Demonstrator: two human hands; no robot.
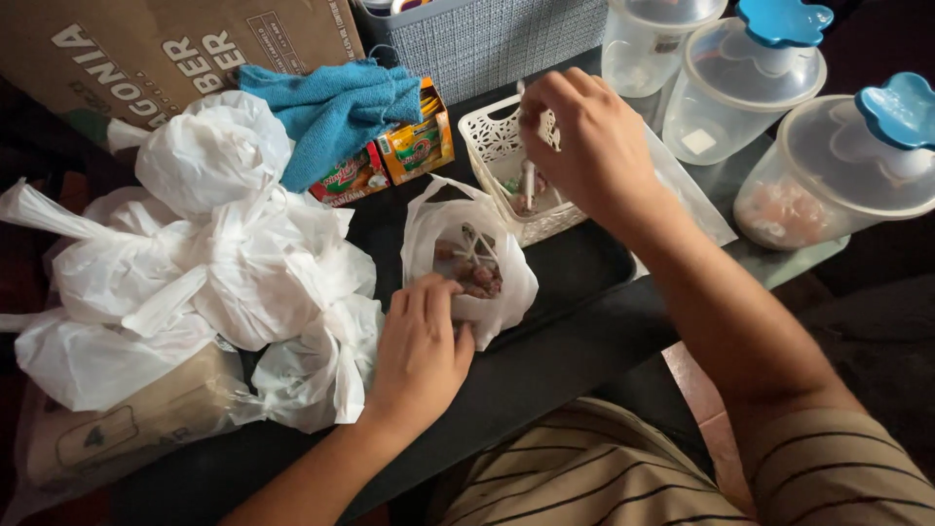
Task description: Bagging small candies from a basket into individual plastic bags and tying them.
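Right hand (594,146): grip pinched narrow on a white lollipop stick (547,131), above white lattice plastic basket (487,136). Left hand (419,351): fingers curled on rim of small open white bag (467,258) holding brown lollipops. Bag just beside basket, on black tray (575,273) on dark worktop (545,375). Crinkled white bags (214,263) crowd the left; three clear blue-lidded tubs (828,166) block the right. Teal cloth (336,107) behind. Open room only along near worktop edge.

Left hand (419,356): grips rim of open white bag (467,255) holding lollipops (475,273).
Right hand (584,146): pinches lollipop sticks over white lattice basket (492,146).
Left of bag: knotted white bags (214,263).
Right: lidded clear jars (828,166).
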